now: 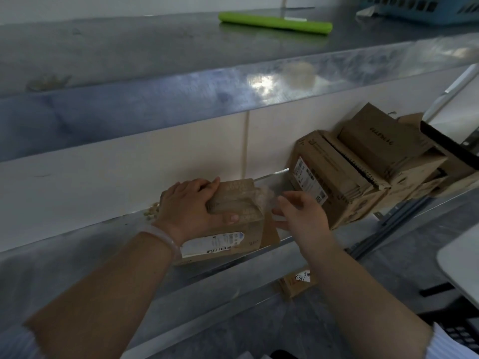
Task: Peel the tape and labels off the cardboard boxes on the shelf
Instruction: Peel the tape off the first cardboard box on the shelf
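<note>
A small cardboard box (pixel 241 203) lies on the metal shelf (pixel 77 244), with a white barcode label (pixel 212 243) on its near side. My left hand (pixel 189 206) grips the box's top from the left, thumb across the near face. At the box's right end a strip of clear tape (pixel 264 196) stands lifted off the cardboard. My right hand (pixel 303 216) is beside that end, fingers curled near the tape; whether it pinches the tape I cannot tell.
A stack of larger cardboard boxes (pixel 363 167) with a white label (pixel 308 180) sits at the right of the shelf. On the upper shelf lie a green roll (pixel 274 22) and a blue basket (pixel 425 9). A labelled box (pixel 298 281) lies below.
</note>
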A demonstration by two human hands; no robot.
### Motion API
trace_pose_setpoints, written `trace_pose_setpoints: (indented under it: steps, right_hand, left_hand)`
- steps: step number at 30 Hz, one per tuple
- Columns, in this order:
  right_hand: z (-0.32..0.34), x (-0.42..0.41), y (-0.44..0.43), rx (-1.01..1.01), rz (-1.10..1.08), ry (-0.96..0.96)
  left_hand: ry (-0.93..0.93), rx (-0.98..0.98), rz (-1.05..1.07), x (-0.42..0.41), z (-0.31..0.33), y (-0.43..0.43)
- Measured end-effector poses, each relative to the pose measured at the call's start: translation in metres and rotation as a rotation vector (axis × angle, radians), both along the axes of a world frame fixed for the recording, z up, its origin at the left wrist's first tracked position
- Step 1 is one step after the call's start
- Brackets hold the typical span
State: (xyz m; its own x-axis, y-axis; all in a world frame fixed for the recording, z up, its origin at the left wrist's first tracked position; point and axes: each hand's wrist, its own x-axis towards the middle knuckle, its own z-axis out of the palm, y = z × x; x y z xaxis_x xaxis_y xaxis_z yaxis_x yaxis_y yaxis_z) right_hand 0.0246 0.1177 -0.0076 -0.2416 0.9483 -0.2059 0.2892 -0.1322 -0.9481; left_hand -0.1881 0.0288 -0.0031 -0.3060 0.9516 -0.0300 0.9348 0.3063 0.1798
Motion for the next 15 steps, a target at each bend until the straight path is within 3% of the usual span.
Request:
trace_pose_setpoints:
  steps: [4, 10, 15]
  right_hand:
    - [0.006, 0.003, -0.009, 0.065, 0.206, -0.173]
    - [0.015, -0.006, -0.016, 0.409, 0.288, -0.453]
    - [0.012, -0.008, -0.023, 0.621, 0.348, -0.514]
  left_hand:
    - [0.012, -0.003, 0.004, 0.001, 0.000, 0.000]
    - [0.014, -0.010, 0.009, 0.001, 0.001, 0.000]
    - [0.014, -0.017, 0.024, 0.001, 0.001, 0.000]
